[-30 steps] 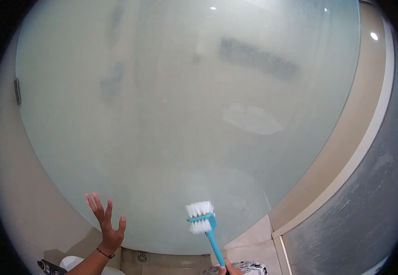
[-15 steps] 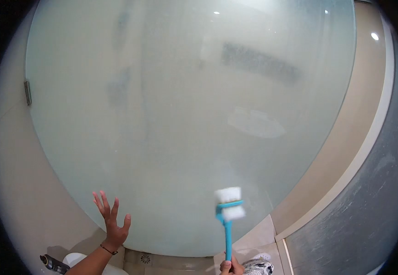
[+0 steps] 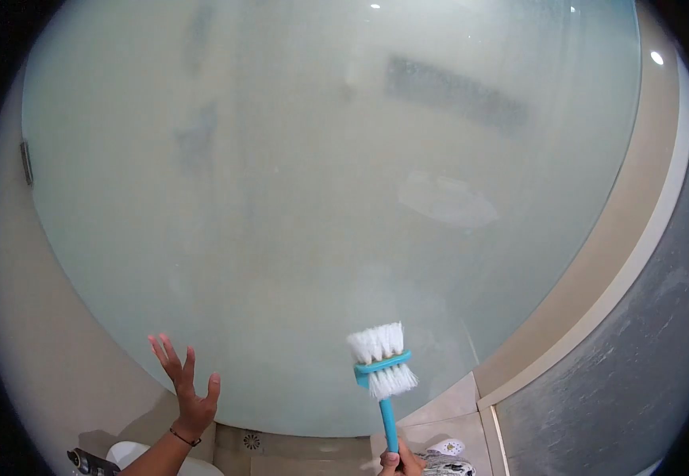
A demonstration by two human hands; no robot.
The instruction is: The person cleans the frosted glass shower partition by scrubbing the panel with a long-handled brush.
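Note:
My right hand [image 3: 402,461], at the bottom edge, is closed around the turquoise handle of a brush [image 3: 382,365]. White bristles stick out on both sides of the brush head, which is raised in front of the frosted glass panel [image 3: 297,238]. Left of it, my left hand [image 3: 194,397] is held up with fingers spread and nothing in it, near the glass panel's lower left edge. A thin dark bracelet [image 3: 185,438] circles that wrist.
A metal hinge [image 3: 27,163] holds the glass at the left. Below are a floor drain [image 3: 251,440], a white rounded fixture [image 3: 126,454], a dark cylindrical object [image 3: 90,462] and a light patterned shoe [image 3: 446,447]. A grey panel [image 3: 622,373] stands at the right.
The brush in my right hand has swung right and then slightly back left, its head turning. My left hand keeps its spread pose, and the view has shifted a little.

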